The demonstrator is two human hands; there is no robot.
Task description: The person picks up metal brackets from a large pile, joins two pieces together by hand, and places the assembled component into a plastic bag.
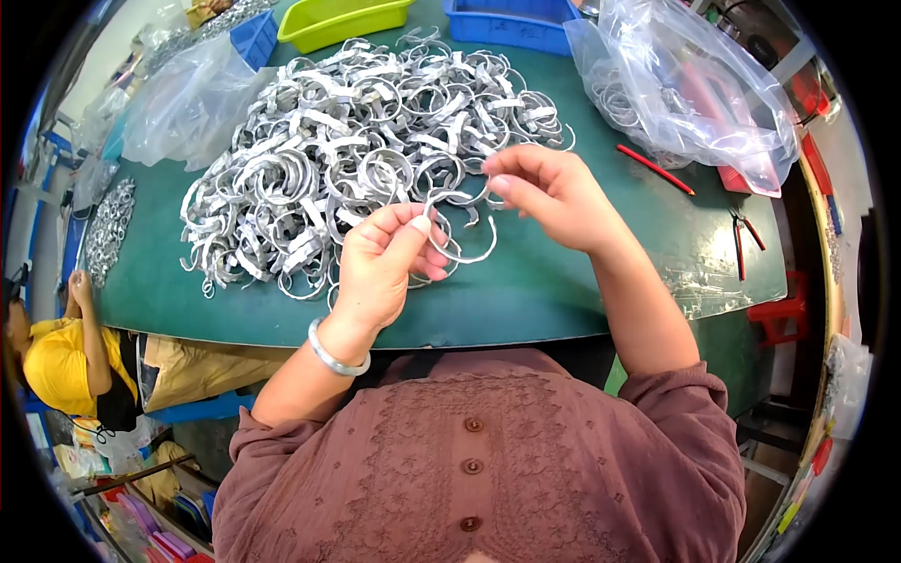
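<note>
My left hand (pixel 383 251) pinches a thin silvery open ring (pixel 492 242) between thumb and fingers, just above the table's near part. The ring's gap faces up and right. Beside it, my right hand (pixel 556 195) is raised with thumb and forefinger drawn together near the heap's right edge. What lies between those fingertips, if anything, is too small to make out. A large heap of similar silvery open rings and curved bands (pixel 324 155) spreads beyond and left of my hands. A pale bangle (pixel 336 355) circles my left wrist.
On the green table (pixel 526 300) lie a red pen-like stick (pixel 655 170) and red-handled pliers (pixel 740 246). A clear bag (pixel 723 84) with rings is at right, another plastic bag (pixel 192 103) at left. Green (pixel 343 22) and blue trays (pixel 511 25) stand behind. A person in yellow (pixel 64 366) sits left.
</note>
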